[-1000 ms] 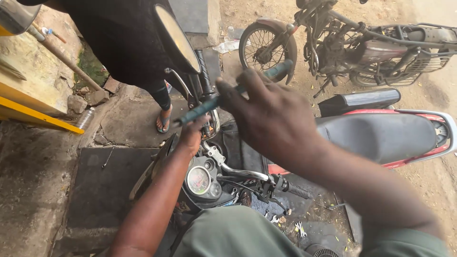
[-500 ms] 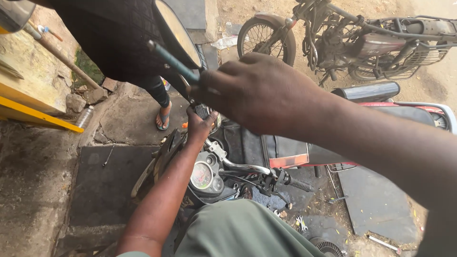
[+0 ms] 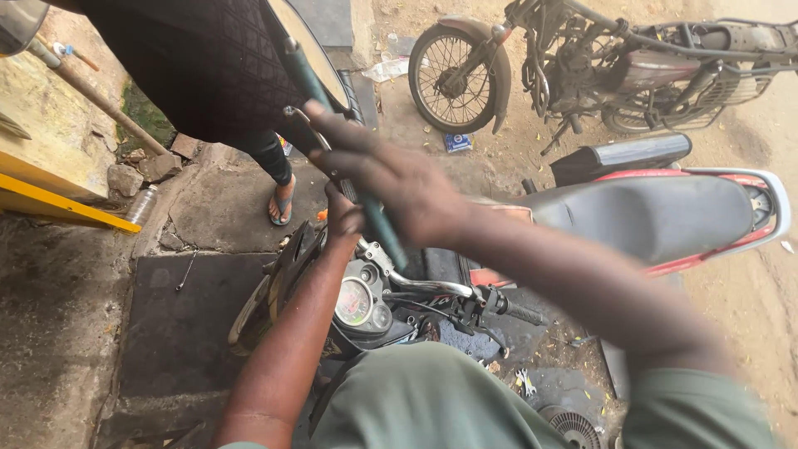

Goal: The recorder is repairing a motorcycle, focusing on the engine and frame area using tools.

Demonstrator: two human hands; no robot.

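— What's the ground like out there?

— Rough going. Packed sandy dirt on the far side, and nearer us a cracked concrete slab with a dark, oily mat laid over it. Broken stones and a clear plastic bottle lie by a yellow painted edge at the left.

— And what's parked about?

— An old stripped motorcycle stands at the far side, front wheel toward us. Closer in, a red scooter with a grey seat sits just beside the bike being worked on, whose round speedometer and handlebar grip show below the arms.

— What are the hands doing?

— The right hand is wrapped around a long dark-green tool handle that slants up to the left from the fist and down a little below it. The left hand reaches up beneath it, at the front of the bike; it looks curled on something there, but the right hand covers the fingers, so I can't tell.

— Anything in the way?

— Someone in dark patterned clothing stands right at the bike's nose, one foot in a sandal on the concrete. The right forearm is blurred and crosses over the scooter seat, and the worker's green garment hides the bike's tank.
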